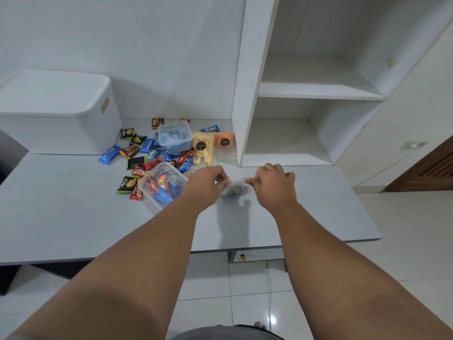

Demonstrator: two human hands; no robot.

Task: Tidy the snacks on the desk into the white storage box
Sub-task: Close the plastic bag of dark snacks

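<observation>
The worktop (73,217) runs across the view, with a white shelf unit (247,82) standing on its back right part. At the back left, against the wall, sits the white box (56,114), its top covered by a lid, well apart from both hands.

Between box and shelf unit lies the heap of snacks. At the back of the heap a clear tub (175,137) stands upright with blue packets inside. A second clear tub (161,185) lies tilted at the front, holding red and blue packets, just beside the left forearm. A bag of yellow chips (202,148) and a smaller orange bag (224,141) lie near the foot of the shelf unit. Loose blue (109,155), green (127,184) and red (141,171) wrappers are scattered around the tubs.

In front of the heap, the left hand (206,185) and right hand (274,186) hold a small clear bag (235,188) of dark round pieces between them. The left fingers (221,177) and right fingers (253,179) are curled and pinch its top edge at either end. Whether the bag touches the worktop I cannot tell.
</observation>
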